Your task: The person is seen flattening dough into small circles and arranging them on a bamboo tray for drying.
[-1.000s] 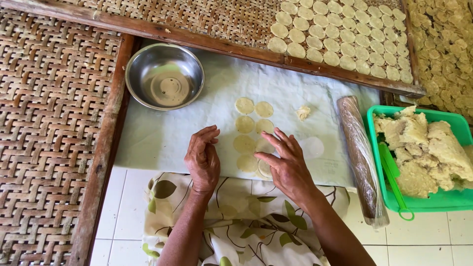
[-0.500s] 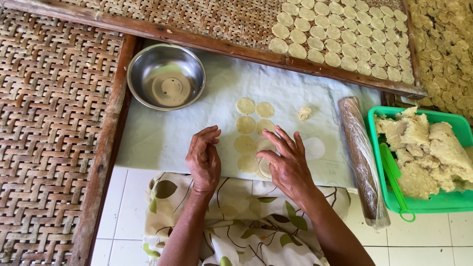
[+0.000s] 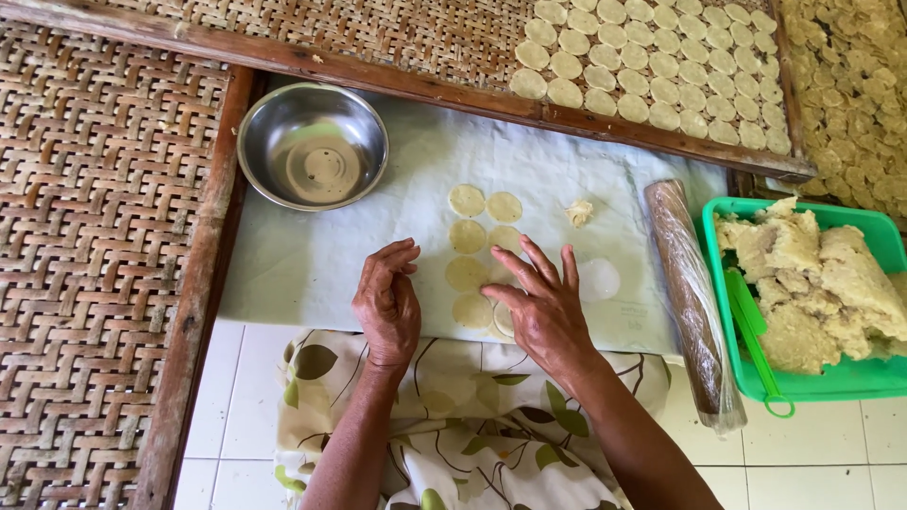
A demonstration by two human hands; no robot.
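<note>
Almost nothing has moved over the last second: the right hand stays flat, fingers spread, on the nearest dough discs; nothing gripped. Left hand rests loosely curled just left of the discs, empty. Beyond the discs: steel bowl, far-left. Rolling pin right of discs, then green tub.

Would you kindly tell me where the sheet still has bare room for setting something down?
Free: the sheet between the bowl and the left hand, and above the discs toward the wooden frame. Crowded: around the discs under the right hand, beside the rolling pin.
</note>
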